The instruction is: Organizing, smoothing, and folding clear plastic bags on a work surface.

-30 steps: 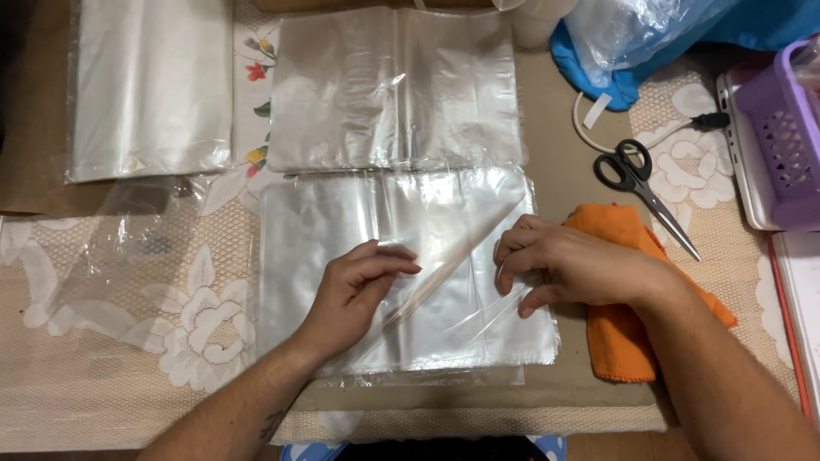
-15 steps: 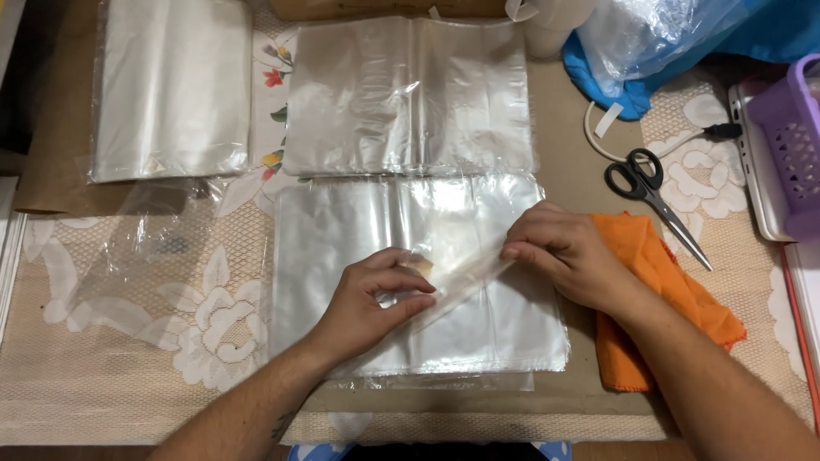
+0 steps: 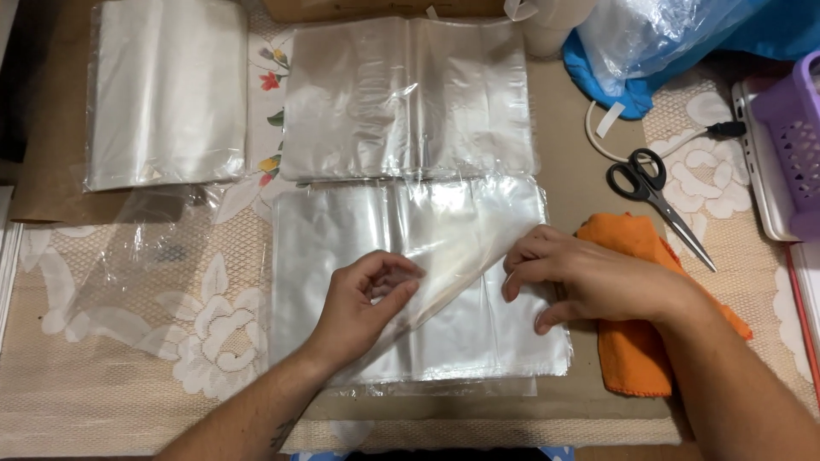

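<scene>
The left hand (image 3: 363, 303) and the right hand (image 3: 568, 277) both work on the nearest stack of clear plastic bags (image 3: 427, 282), which lies flat on the brown paper sheet (image 3: 572, 145) in the middle of the table. One clear bag (image 3: 461, 252) is lifted off the top of that stack: the left thumb and fingers are pinched together on its lower part, and the right fingertips (image 3: 512, 286) are closed on its right edge, so the film rises in a slanted fold between the two hands. The other bags of the stack lie flat beneath it.

As a judgement, the work is at an early point: only this one bag is raised, and it is not yet free of the pile or set anywhere. A second stack of clear bags (image 3: 406, 98) lies just beyond, its near edge touching or nearly touching the worked stack, and a third stack (image 3: 166, 94) lies at the far left.

Room is tight on the right, where an orange cloth (image 3: 632, 341) lies just beside the stack under the right wrist, with scissors (image 3: 653, 192) past it and a purple basket (image 3: 790, 128) at the table's right edge. To the left a loose crumpled clear film (image 3: 128, 248) rests on the lace tablecloth (image 3: 111, 376), with open surface nearer the person
</scene>
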